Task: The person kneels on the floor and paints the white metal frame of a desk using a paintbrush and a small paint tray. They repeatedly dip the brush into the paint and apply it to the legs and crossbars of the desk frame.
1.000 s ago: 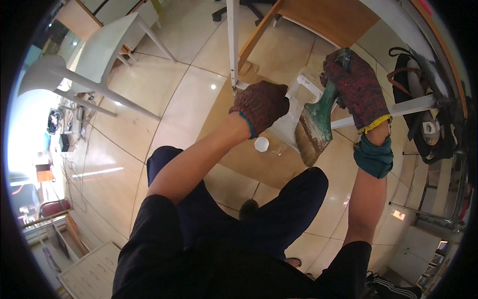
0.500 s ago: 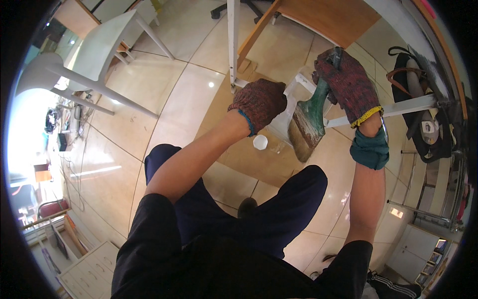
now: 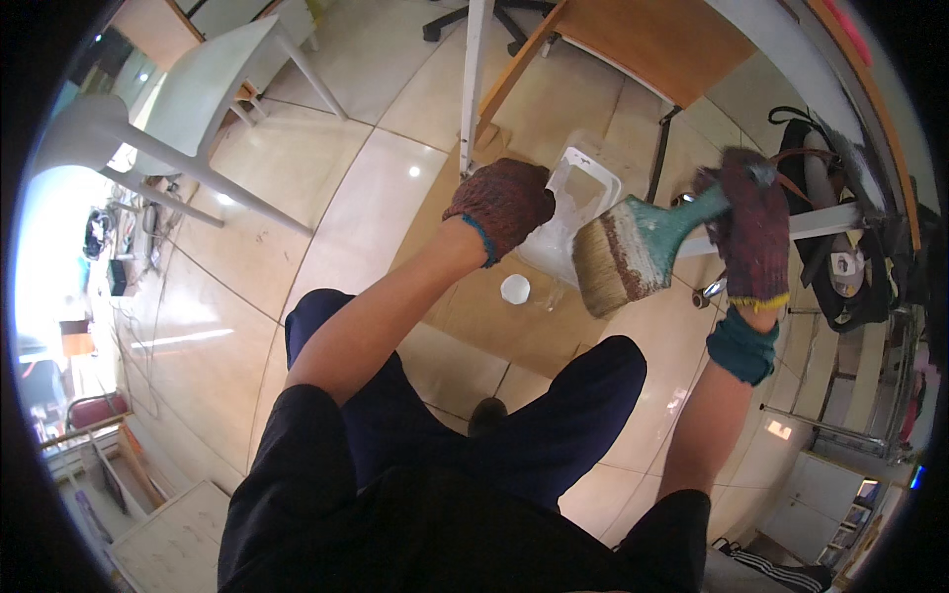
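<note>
My right hand (image 3: 753,232), in a dark red knit glove with a yellow cuff, is closed round the green handle of a wide paintbrush (image 3: 625,259). The brush's tan bristles point left and down, and whitish and brown smears mark its body. In a matching glove, my left hand (image 3: 499,210) is a fist beside a translucent white plastic container (image 3: 559,222) with a looped rim or handle. What its fingers grip is hidden. A small white round cap (image 3: 515,289) lies on the flattened cardboard (image 3: 484,306) below the container.
A white-framed table with a wooden panel (image 3: 657,44) stands ahead, its leg (image 3: 474,79) close to my left hand. Black bags (image 3: 825,217) hang at the right. At the left is a white chair (image 3: 163,173). Tiled floor (image 3: 366,198) surrounds the cardboard.
My right hand has moved right and down, turning the brush so its bristles swing from downward toward the left. More of the container's looped part shows. My left hand has barely shifted.
</note>
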The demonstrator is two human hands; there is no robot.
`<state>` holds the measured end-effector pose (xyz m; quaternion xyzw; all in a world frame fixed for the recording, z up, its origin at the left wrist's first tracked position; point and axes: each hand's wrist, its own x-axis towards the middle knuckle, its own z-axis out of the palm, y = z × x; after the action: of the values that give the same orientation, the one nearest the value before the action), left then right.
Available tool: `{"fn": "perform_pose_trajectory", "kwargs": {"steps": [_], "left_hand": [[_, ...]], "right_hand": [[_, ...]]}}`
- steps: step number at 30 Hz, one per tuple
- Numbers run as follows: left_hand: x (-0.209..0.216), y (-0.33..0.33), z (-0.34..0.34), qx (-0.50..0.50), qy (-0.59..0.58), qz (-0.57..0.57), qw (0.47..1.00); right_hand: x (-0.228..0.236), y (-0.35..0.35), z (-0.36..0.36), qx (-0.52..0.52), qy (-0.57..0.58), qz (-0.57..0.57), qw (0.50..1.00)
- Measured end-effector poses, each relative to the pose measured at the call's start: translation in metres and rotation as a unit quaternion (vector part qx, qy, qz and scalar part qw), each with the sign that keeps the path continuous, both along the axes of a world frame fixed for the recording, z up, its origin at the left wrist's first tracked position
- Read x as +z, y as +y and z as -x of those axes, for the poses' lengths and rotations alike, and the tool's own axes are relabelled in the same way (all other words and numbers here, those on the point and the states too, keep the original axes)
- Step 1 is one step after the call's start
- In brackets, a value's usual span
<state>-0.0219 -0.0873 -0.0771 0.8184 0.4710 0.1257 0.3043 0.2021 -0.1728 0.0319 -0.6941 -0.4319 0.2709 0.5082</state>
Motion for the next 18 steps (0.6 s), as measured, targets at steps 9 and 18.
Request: {"fn": "perform_pose_trajectory", "kwargs": {"steps": [9,18], "left_hand": [[0.021,-0.001,0.01,0.024,0.008,0.015,1.0],[0.019,0.002,0.017,-0.007,0.018,-0.048,0.999]], "right_hand": [[-0.021,-0.034,-0.027,-0.122,0.093,-0.061,0.986],[-0.014,-0.045,-0.04,-0.154,0.033,-0.075,0.985]]}}
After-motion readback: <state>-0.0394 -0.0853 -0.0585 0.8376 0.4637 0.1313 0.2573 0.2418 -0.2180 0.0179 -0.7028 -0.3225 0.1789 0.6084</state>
